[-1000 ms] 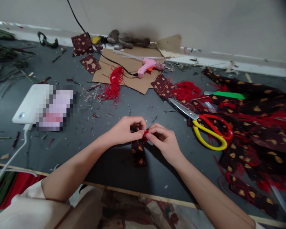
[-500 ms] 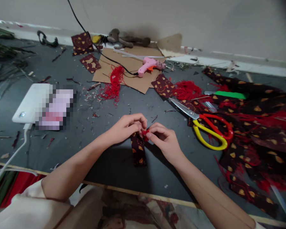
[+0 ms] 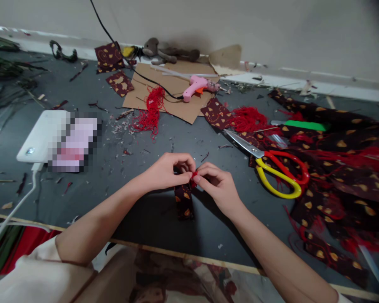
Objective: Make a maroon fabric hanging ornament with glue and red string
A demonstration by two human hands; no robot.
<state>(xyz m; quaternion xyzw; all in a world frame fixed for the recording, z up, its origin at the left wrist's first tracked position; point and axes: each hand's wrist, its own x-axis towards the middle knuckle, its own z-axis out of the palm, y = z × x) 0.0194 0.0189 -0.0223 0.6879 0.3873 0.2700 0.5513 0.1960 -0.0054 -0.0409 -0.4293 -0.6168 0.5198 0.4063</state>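
Between my hands is a dark maroon fabric strip (image 3: 183,202) with a gold pattern, its lower end hanging toward the table's front edge. A small bunch of red thread (image 3: 193,178) sits at its upper right side. My left hand (image 3: 169,171) is closed, thumb and fingertips pinching the strip's top beside the thread. My right hand (image 3: 217,182) is closed too, with thumb and forefinger pinched on the red thread. The fingertips of both hands almost meet, and they partly hide the thread and the strip's top.
Scissors (image 3: 279,170) with red and yellow handles lie to the right, by a heap of patterned fabric (image 3: 337,155) and red threads. Behind are a pink glue gun (image 3: 196,86) on cardboard (image 3: 173,105) and a red tassel (image 3: 153,110). A white power bank (image 3: 41,136) and phone (image 3: 76,143) lie left.
My left thumb has straightened and shifted right toward the red thread, opening a gap under the forefinger where the fabric shows. My right hand has hardly moved.
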